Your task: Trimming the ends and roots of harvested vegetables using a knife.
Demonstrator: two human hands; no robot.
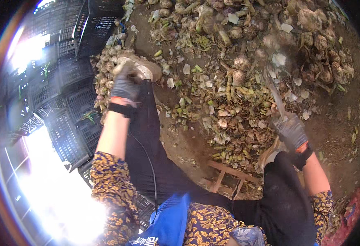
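My right hand (290, 130), in a grey glove, grips a long-bladed knife (275, 93) whose blade points away from me over the scraps. Beneath and beyond it lie garlic bulbs (240, 62) with dry stalks, among cut stalk pieces and skins (235, 113). My left hand (125, 84), also gloved, is over my left shoe (150, 67), beside a heap of trimmed garlic bulbs (104, 70). Motion blurs its fingers, so I cannot tell whether it holds a bulb.
Black plastic crates (64, 138) line the left side, with strong glare around them. A large pile of untrimmed garlic (309, 40) lies ahead. A low wooden frame (229, 173) stands between my legs. Something red (349, 218) lies at the lower right.
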